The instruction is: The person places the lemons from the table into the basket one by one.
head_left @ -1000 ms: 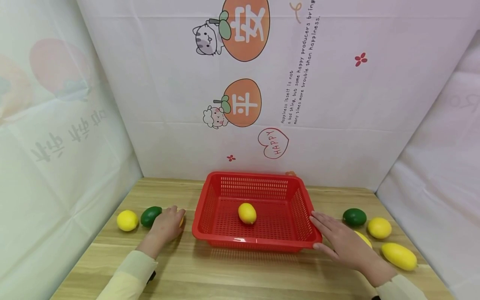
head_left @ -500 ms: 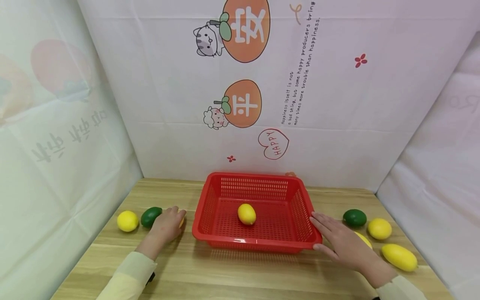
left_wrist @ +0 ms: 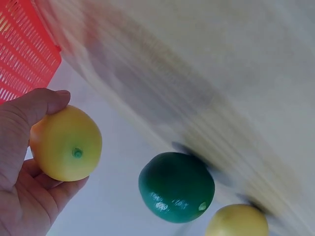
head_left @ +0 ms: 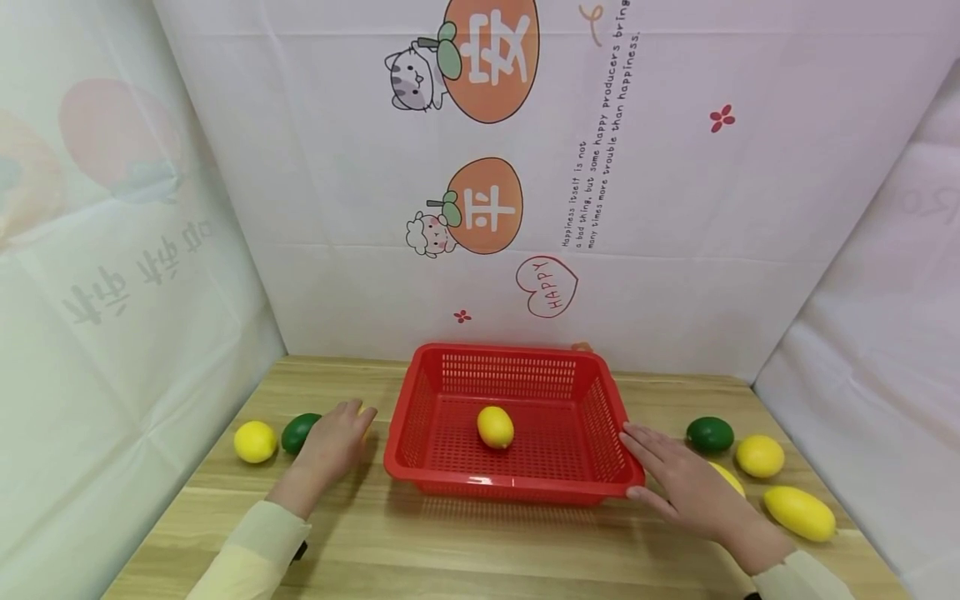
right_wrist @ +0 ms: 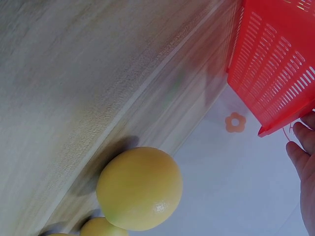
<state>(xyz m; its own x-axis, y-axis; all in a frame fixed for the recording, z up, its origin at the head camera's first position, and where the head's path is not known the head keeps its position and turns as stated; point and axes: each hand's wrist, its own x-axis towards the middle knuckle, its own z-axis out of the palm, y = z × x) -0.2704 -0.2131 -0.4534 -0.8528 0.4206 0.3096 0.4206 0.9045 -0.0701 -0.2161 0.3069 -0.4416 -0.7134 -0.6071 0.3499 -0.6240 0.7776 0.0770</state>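
My left hand (head_left: 330, 446) grips a yellow lemon (left_wrist: 66, 142), thumb on one side and fingers curled round the other. The lemon is mostly hidden behind the hand in the head view; its green stem spot shows in the left wrist view. To the right stands a red perforated plastic basket (head_left: 513, 482), with one lemon (head_left: 495, 427) lying on its floor. My right hand (head_left: 682, 483) rests against the basket's right rim, its fingers straight. Beside the left hand lie a dark green fruit (head_left: 299, 432) and another lemon (head_left: 255, 442).
Right of the basket sit a green fruit (head_left: 710, 434), a round yellow fruit (head_left: 760, 456) and a longer yellow fruit (head_left: 799, 513). Another yellow fruit (head_left: 727, 477) shows partly behind the right hand. Printed white cloth (head_left: 645, 308) hangs around the wooden table (head_left: 465, 554).
The left hand has risen slightly and shifted a little away from the body with the lemon in its grip. The right hand and the basket stay where they were.
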